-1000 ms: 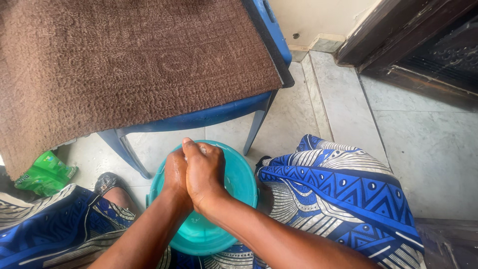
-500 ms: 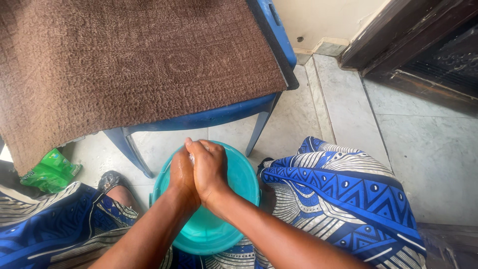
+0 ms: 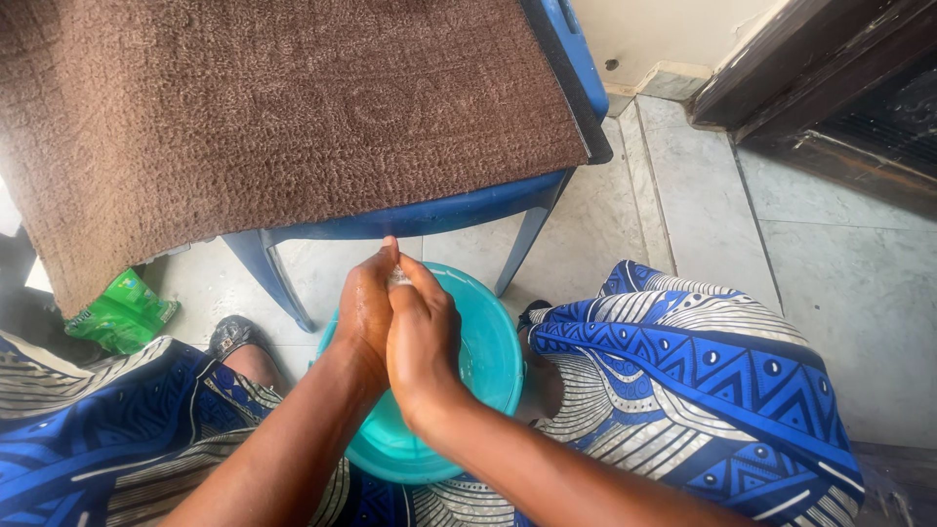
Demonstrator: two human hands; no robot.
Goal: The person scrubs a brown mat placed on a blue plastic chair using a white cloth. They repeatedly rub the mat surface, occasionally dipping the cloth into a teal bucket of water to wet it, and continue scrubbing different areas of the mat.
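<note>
The left hand (image 3: 363, 310) and right hand (image 3: 422, 337) are pressed together palm to palm, fingers partly curled, over a turquoise basin (image 3: 488, 366) set on the floor at the centre of the view. Something small and pale is glimpsed between the fingertips; what it is cannot be told. A brown mat (image 3: 283, 117) is draped over a blue chair (image 3: 439, 210) at 12 o'clock. A green packet (image 3: 119, 314) lies at 9 o'clock.

Only one package shows from where I sit: a crumpled green plastic sachet (image 3: 119, 310) with white and darker green patches, lying on the tiled floor (image 3: 830, 293) at my left, just beside the blue chair's leg (image 3: 268, 278)
</note>
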